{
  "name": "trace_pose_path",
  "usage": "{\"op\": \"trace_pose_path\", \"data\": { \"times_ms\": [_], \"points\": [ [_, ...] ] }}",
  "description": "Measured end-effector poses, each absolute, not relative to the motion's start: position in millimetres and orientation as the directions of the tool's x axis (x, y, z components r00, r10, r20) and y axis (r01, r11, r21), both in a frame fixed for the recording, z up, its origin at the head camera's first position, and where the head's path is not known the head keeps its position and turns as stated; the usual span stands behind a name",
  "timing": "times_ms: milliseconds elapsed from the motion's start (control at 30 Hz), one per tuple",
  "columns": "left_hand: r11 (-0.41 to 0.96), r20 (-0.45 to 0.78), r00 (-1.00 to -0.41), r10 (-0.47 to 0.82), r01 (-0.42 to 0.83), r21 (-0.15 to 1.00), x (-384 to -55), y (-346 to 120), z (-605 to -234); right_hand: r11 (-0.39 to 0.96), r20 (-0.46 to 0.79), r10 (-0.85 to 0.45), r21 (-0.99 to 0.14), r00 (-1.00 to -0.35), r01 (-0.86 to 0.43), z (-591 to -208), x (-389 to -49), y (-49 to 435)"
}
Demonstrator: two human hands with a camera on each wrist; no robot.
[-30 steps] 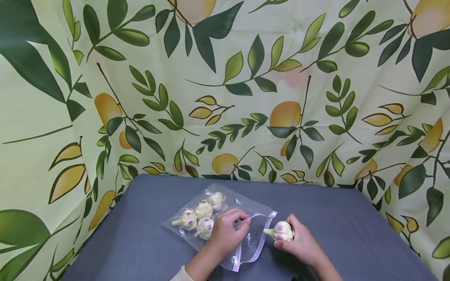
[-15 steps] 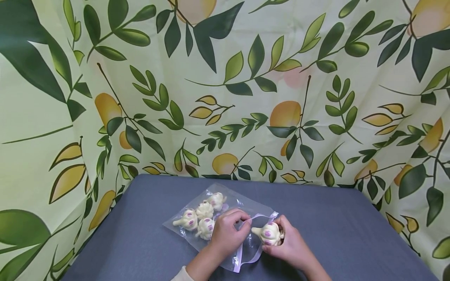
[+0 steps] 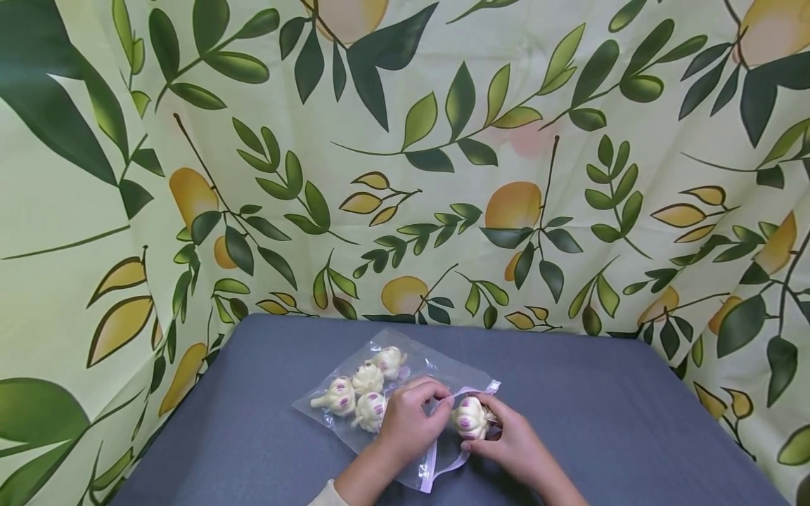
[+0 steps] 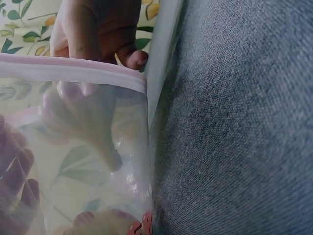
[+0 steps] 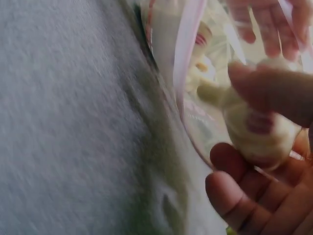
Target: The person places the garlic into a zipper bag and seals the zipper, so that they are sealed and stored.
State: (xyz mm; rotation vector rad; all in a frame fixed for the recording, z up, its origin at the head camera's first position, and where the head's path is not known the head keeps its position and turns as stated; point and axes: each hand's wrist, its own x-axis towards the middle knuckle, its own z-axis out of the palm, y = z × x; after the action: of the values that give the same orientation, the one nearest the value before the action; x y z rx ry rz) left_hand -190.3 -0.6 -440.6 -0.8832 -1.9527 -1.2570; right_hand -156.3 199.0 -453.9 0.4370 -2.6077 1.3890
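A clear zip bag (image 3: pixel 344 414) with a lilac zip edge lies on the table, its mouth facing right and spread apart. Several garlic bulbs (image 3: pixel 367 379) are inside it, toward the far left end. My left hand (image 3: pixel 411 418) pinches the upper layer of the bag near the mouth. With thumb and fingers, my right hand (image 3: pixel 509 439) holds another garlic bulb (image 3: pixel 470 420), purple-streaked and pale, at the bag's mouth. In the right wrist view this bulb (image 5: pixel 259 134) points its stem into the opening. Through the plastic, the left wrist view shows a blurred bulb (image 4: pixel 78 115).
The grey-blue table (image 3: pixel 607 400) extends around the bag on all sides. Behind it hangs a cloth (image 3: pixel 436 190) printed with leaves and fruit, which also covers the left and right sides.
My right hand has moved left with the garlic bulb, from beside the bag into its mouth. The left hand keeps its pinch on the bag and has hardly moved.
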Motion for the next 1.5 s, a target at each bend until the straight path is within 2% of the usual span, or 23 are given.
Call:
{"op": "trace_pose_path", "data": {
  "times_ms": [167,467,800,1133,1300,1500],
  "points": [
    [0.327,0.781,-0.586,0.214,0.797,0.508,-188,3,-441,0.565,0.244,-0.183,-0.766,-0.952,-0.305,-458,-155,193],
    [0.351,0.779,-0.58,0.238,0.799,0.488,-185,6,-444,0.495,0.335,-0.272,-0.755,-0.902,-0.429,-465,-151,185],
    [0.383,0.79,-0.558,0.254,0.808,0.447,-184,10,-447,0.466,0.46,-0.333,-0.678,-0.823,-0.568,-477,-151,178],
    [0.417,0.753,-0.592,0.288,0.785,0.458,-180,11,-451,0.403,0.493,-0.375,-0.676,-0.785,-0.617,-483,-148,167],
    [0.405,0.755,-0.582,0.303,0.796,0.45,-178,13,-453,0.381,0.457,-0.298,-0.748,-0.838,-0.544,-482,-144,160],
    [0.381,0.779,-0.544,0.311,0.822,0.422,-174,16,-453,0.413,0.222,-0.108,-0.877,-0.969,-0.246,-478,-144,155]
  ]
}}
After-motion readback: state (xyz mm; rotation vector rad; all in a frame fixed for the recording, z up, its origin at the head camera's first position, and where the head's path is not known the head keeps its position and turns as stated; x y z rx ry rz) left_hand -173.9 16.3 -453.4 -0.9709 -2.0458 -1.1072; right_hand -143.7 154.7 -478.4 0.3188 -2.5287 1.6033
